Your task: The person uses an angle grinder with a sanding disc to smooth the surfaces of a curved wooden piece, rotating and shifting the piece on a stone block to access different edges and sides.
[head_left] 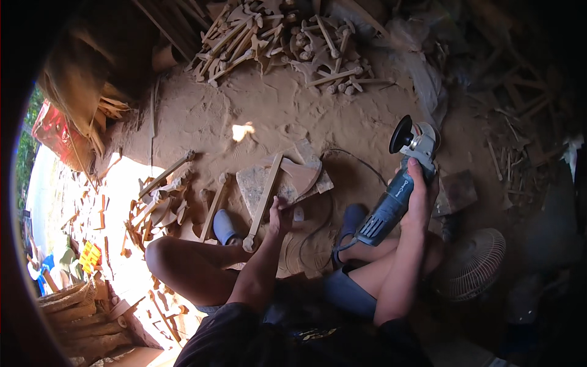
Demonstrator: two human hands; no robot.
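Observation:
My right hand (pixel 418 199) is wrapped around the body of a blue-green angle grinder (pixel 391 199), held up at the right with its black disc (pixel 401 134) at the far end. Lower and to the left, my left hand (pixel 282 215) is beside a wooden axe-shaped piece (pixel 267 192), its fingers apart and nothing plainly gripped. That piece has a long straight handle with a knobbed near end and a broad curved blade (pixel 299 176). It rests across a worn flat block (pixel 247 183) on the dusty ground. A small pale spot by my left fingers is too unclear to name.
A heap of similar wooden pieces (pixel 257 37) lies at the far side. More pieces (pixel 159 205) are piled at the left, one (pixel 214 208) near my blue shoe (pixel 225 226). A cord (pixel 358 158) runs behind the block. A round fan (pixel 472 264) stands at the right.

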